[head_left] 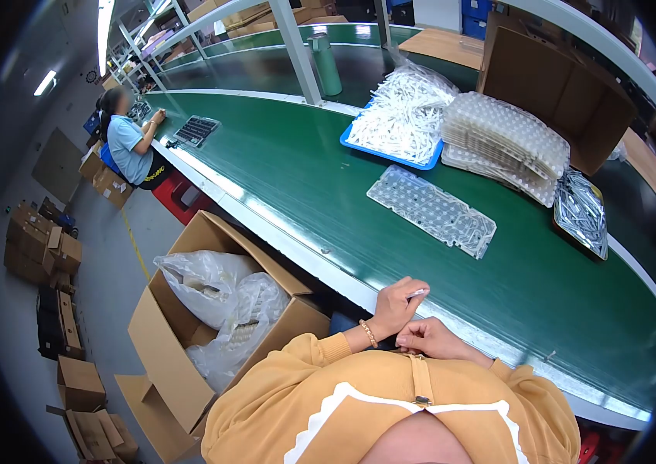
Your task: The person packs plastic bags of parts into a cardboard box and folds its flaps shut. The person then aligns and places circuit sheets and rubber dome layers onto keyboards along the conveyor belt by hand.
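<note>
Here are my hands at the near edge of the tabletop [289,185]: left hand [396,306] curled, fingers pinching a small white piece [418,293] that pokes out at one o'clock; right hand [432,340] just beside it, fingers bent inward, and whether they grasp anything I can't tell. This piece looks light and fairly stiff, smooth enough to slip, so I'd say a fingertip pinch around its middle, no hard squeeze. Up at twelve o'clock, the clear sheet [420,203] lies flat, and it's thin, likely springy plastic that could crease or crack at its notches; I'd take it by opposite long edges, thumbs on top. Beyond it, the blue tray [390,158] is heaped with loose white pieces [401,116]. At one o'clock, stacked sheets [502,139] lean unevenly, probably sliding if grabbed high. Two o'clock, metal pieces [579,207], surely heavier, hard and slick.
</note>
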The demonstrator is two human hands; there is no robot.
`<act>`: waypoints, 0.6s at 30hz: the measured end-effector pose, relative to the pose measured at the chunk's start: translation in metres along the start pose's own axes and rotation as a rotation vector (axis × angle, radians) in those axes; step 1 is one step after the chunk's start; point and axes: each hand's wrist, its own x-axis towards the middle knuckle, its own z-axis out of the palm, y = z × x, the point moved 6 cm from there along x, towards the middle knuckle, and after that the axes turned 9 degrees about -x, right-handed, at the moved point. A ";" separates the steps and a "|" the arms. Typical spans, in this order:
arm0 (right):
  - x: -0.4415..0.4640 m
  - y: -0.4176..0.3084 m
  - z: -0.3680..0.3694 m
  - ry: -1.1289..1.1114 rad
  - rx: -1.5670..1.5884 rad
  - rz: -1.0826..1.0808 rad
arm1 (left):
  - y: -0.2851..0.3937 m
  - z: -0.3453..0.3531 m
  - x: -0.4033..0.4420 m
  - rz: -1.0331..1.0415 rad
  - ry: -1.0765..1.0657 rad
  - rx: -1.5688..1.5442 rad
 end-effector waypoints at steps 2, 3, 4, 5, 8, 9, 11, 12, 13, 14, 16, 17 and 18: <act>-0.001 0.000 0.000 0.012 0.003 0.013 | 0.004 0.000 0.001 0.032 0.031 -0.008; -0.001 0.000 -0.001 0.019 -0.004 0.019 | 0.007 -0.002 0.002 0.067 0.063 -0.013; -0.001 0.000 -0.002 0.026 -0.010 0.025 | 0.008 -0.002 0.002 0.067 0.064 -0.014; -0.001 0.000 -0.002 0.026 -0.013 0.023 | 0.005 -0.002 0.001 0.010 0.062 0.008; -0.001 -0.001 -0.002 0.035 -0.013 0.019 | 0.003 -0.003 0.000 -0.062 0.101 0.016; 0.000 -0.001 -0.003 0.043 -0.018 0.029 | 0.002 -0.005 0.001 -0.071 0.145 0.007; 0.001 0.000 -0.002 0.048 -0.021 0.041 | -0.001 -0.005 0.001 -0.080 0.152 -0.003; 0.002 0.001 -0.003 0.064 -0.031 0.039 | -0.003 -0.006 0.001 -0.081 0.160 -0.013; 0.002 0.002 -0.003 0.082 -0.041 0.041 | -0.003 -0.006 0.001 -0.083 0.161 -0.013; 0.002 0.002 -0.003 0.078 -0.034 0.044 | 0.000 -0.006 0.002 -0.055 0.160 0.003; 0.001 0.000 -0.002 0.091 -0.032 0.042 | 0.003 -0.007 0.002 -0.029 0.158 0.017; 0.000 -0.001 -0.002 0.103 -0.031 0.036 | 0.004 -0.007 0.002 -0.012 0.125 0.031; 0.001 0.000 -0.003 0.114 -0.046 0.032 | 0.005 -0.006 0.002 0.005 0.092 0.044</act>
